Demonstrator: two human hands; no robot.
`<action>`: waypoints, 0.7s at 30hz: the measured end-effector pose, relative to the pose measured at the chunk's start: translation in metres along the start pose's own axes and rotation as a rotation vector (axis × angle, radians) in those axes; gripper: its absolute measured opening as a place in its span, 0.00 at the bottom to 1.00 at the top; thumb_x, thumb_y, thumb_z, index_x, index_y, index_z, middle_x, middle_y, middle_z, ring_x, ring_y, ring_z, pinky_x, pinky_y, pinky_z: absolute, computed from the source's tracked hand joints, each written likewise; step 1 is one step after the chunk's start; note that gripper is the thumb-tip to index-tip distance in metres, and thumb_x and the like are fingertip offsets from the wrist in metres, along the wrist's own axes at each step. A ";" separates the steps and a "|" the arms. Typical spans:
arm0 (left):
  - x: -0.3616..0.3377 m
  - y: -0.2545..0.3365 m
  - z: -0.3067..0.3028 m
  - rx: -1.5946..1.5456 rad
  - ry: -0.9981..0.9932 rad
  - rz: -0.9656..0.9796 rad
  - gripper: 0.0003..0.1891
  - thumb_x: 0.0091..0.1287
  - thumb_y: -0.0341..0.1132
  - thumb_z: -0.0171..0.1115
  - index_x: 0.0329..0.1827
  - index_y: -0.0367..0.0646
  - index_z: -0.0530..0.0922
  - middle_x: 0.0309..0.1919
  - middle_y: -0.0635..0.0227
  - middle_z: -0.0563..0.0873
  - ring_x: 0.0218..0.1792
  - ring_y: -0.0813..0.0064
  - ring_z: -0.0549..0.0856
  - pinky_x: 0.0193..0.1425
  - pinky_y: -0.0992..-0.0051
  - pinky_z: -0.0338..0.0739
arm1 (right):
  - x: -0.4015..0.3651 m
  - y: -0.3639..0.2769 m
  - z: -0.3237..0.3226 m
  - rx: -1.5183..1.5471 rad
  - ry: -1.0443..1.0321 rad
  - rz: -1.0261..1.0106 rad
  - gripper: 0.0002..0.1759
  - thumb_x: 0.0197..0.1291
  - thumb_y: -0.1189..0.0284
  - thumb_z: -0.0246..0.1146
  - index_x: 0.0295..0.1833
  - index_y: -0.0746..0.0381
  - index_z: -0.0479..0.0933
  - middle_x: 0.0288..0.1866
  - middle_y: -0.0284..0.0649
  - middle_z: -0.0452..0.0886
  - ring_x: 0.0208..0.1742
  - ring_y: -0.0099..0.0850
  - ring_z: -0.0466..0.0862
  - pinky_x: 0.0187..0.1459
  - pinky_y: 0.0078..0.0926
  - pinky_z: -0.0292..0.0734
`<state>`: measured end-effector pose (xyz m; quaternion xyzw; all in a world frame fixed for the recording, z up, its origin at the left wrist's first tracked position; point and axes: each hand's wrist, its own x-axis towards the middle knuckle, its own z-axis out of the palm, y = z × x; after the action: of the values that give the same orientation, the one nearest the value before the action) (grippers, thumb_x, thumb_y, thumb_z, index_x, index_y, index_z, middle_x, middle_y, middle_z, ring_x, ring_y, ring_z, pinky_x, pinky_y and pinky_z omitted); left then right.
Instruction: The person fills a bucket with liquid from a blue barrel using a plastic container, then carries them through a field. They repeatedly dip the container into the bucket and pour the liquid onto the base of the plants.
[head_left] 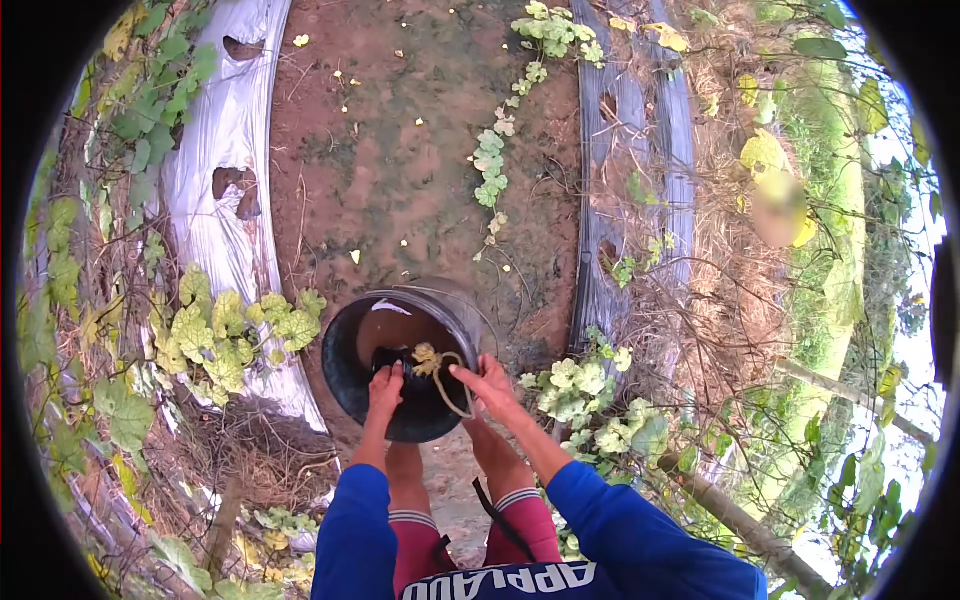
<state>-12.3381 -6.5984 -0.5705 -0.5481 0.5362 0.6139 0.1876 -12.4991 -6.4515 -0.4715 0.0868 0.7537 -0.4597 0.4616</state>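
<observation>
A black bucket (345,335) is tilted towards me between the beds, with brown water (392,330) inside. My left hand (388,388) reaches over its near rim, fingers closed on a small dark object (385,357) whose kind I cannot make out. My right hand (487,387) grips the bucket's right rim, thumb inside and the other fingers behind the wall. Beside that thumb, a pale rope (462,400) loops over the rim; its frayed knot (427,358) hangs over the opening.
Silvery plastic mulch (225,130) with holes covers the left bed, and greyer mulch (635,130) the right. A leafy vine (489,165) trails across the soil path (400,170). Yellowing leaves (225,335) grow near the bucket. A wooden pole (740,520) slants at lower right.
</observation>
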 end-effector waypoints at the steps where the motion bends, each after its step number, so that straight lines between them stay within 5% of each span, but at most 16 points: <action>1: 0.011 -0.006 -0.003 -0.041 -0.011 -0.045 0.26 0.66 0.56 0.57 0.47 0.39 0.77 0.37 0.55 0.82 0.27 0.69 0.82 0.26 0.70 0.81 | -0.009 -0.012 0.004 -0.110 0.016 0.055 0.30 0.50 0.56 0.74 0.47 0.67 0.72 0.40 0.39 0.81 0.42 0.29 0.80 0.47 0.27 0.75; 4: 0.037 -0.026 -0.009 -0.259 -0.023 -0.177 0.36 0.59 0.59 0.64 0.60 0.37 0.73 0.42 0.62 0.81 0.27 0.76 0.81 0.27 0.71 0.84 | -0.022 -0.028 0.028 -0.355 0.205 0.025 0.26 0.48 0.57 0.73 0.36 0.66 0.70 0.31 0.35 0.71 0.35 0.26 0.69 0.38 0.28 0.67; 7: 0.059 -0.027 -0.014 -0.242 -0.129 -0.272 0.39 0.57 0.61 0.65 0.61 0.36 0.72 0.43 0.61 0.80 0.28 0.74 0.81 0.29 0.70 0.85 | -0.010 -0.004 0.031 -0.160 0.196 -0.019 0.24 0.49 0.60 0.72 0.38 0.66 0.69 0.33 0.36 0.72 0.36 0.26 0.70 0.38 0.27 0.67; 18: 0.076 -0.020 -0.006 -0.116 -0.028 -0.270 0.32 0.59 0.59 0.62 0.51 0.35 0.80 0.40 0.57 0.83 0.25 0.70 0.84 0.27 0.70 0.86 | -0.005 0.030 0.023 -0.038 0.146 -0.009 0.23 0.49 0.60 0.70 0.40 0.65 0.69 0.36 0.42 0.73 0.42 0.32 0.71 0.47 0.32 0.67; 21: 0.076 -0.022 -0.008 -0.105 0.041 -0.265 0.32 0.60 0.58 0.61 0.53 0.36 0.79 0.38 0.56 0.84 0.24 0.69 0.84 0.26 0.70 0.85 | -0.011 0.033 0.032 -0.015 0.120 -0.075 0.17 0.52 0.70 0.70 0.44 0.64 0.72 0.38 0.34 0.78 0.39 0.23 0.75 0.45 0.23 0.71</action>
<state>-12.3417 -6.6252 -0.6456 -0.6356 0.4301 0.5996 0.2270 -12.4547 -6.4548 -0.4887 0.0824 0.7862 -0.4650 0.3985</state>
